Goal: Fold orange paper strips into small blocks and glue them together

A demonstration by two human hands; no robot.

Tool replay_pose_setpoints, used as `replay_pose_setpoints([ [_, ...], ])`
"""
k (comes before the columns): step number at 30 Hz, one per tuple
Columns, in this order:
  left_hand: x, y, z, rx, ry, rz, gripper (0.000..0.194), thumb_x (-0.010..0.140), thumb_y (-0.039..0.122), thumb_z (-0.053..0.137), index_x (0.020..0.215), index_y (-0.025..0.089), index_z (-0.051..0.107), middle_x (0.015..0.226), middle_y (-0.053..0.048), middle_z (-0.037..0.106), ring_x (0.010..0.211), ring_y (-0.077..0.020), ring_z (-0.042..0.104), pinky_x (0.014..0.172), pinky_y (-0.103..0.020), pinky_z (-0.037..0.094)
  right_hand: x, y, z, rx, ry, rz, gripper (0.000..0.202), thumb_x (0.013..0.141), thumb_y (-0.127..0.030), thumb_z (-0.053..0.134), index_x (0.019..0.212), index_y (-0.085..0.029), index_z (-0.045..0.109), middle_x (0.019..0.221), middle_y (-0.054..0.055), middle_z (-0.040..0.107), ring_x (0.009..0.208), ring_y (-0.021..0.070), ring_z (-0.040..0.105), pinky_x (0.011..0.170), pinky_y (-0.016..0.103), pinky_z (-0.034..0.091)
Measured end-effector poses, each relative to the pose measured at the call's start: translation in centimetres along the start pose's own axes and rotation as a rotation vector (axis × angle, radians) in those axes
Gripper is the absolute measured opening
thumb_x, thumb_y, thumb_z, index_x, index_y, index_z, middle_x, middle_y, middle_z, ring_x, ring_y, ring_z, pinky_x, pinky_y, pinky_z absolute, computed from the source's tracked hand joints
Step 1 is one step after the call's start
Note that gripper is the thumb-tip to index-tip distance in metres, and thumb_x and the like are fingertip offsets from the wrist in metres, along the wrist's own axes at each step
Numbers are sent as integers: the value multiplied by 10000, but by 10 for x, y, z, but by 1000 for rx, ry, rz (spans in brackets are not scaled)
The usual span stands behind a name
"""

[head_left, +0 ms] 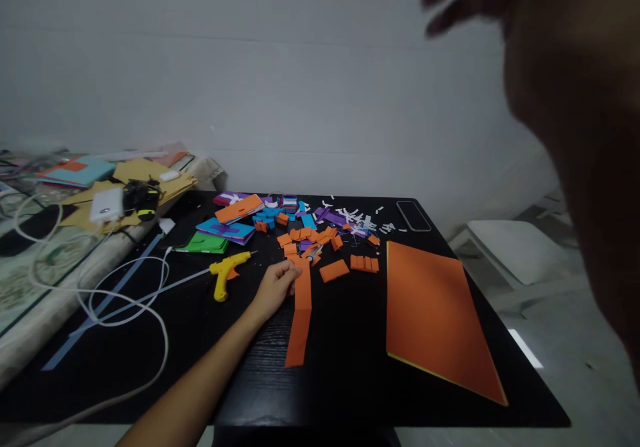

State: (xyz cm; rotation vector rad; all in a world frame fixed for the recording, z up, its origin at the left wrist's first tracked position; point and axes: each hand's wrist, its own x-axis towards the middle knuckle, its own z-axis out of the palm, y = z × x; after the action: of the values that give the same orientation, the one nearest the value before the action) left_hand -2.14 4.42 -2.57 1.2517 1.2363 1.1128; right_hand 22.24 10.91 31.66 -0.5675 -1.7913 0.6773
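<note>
My left hand point(276, 286) is closed on the upper part of a creased orange paper strip point(300, 330), its fingers pinching the left edge. The strip's lower end hangs toward the table's front. Close to the camera at the upper right, my right hand point(500, 14) is raised, dark and blurred, with fingers stretched apart and nothing visible in them. Just beyond the left hand are small folded orange paper pieces point(334, 271) and a pair of scissors point(315, 254), partly hidden among them. A yellow glue gun point(223, 275) lies to the left of that hand.
Orange paper sheets point(440, 314) lie on the right of the black table point(345, 367). Paper scraps point(357, 219), a phone point(414, 216) and a stack of folded coloured paper point(227, 230) are farther back. A white cable point(165, 340) loops at the left; a white stool point(505, 247) stands right.
</note>
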Motion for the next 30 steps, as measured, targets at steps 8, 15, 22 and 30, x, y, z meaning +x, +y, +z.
replay_pose_setpoints([
  [8, -2, 4, -1, 10, -2, -5, 434, 817, 498, 652, 559, 206, 463, 490, 52, 466, 478, -100, 395, 514, -239, 302, -69, 103, 33, -166, -264, 386, 223, 651, -256, 938, 694, -171, 737, 621, -3, 719, 586, 156, 693, 516, 253, 530],
  [15, -3, 2, -1, 41, -33, -19, 433, 837, 508, 645, 579, 200, 484, 511, 47, 477, 489, -103, 405, 517, -237, 308, -102, 192, 23, -77, -218, 666, 284, 733, -285, 861, 858, -219, 615, 705, 43, 747, 661, 215, 668, 614, 337, 488],
  [22, -5, 5, -2, 73, -48, -12, 456, 836, 536, 648, 571, 201, 486, 504, 45, 478, 504, -112, 410, 526, -242, 306, -111, 224, 18, -219, -151, 814, 226, 772, -61, 639, 950, -199, 632, 566, 16, 681, 594, 194, 644, 608, 319, 480],
  [30, -6, 10, -1, 110, -46, 8, 478, 845, 542, 645, 555, 202, 477, 507, 38, 473, 519, -119, 422, 536, -249, 315, -121, 249, 18, -65, -81, 813, 88, 767, -143, 724, 825, -199, 689, 765, 78, 788, 686, 197, 719, 692, 343, 581],
])
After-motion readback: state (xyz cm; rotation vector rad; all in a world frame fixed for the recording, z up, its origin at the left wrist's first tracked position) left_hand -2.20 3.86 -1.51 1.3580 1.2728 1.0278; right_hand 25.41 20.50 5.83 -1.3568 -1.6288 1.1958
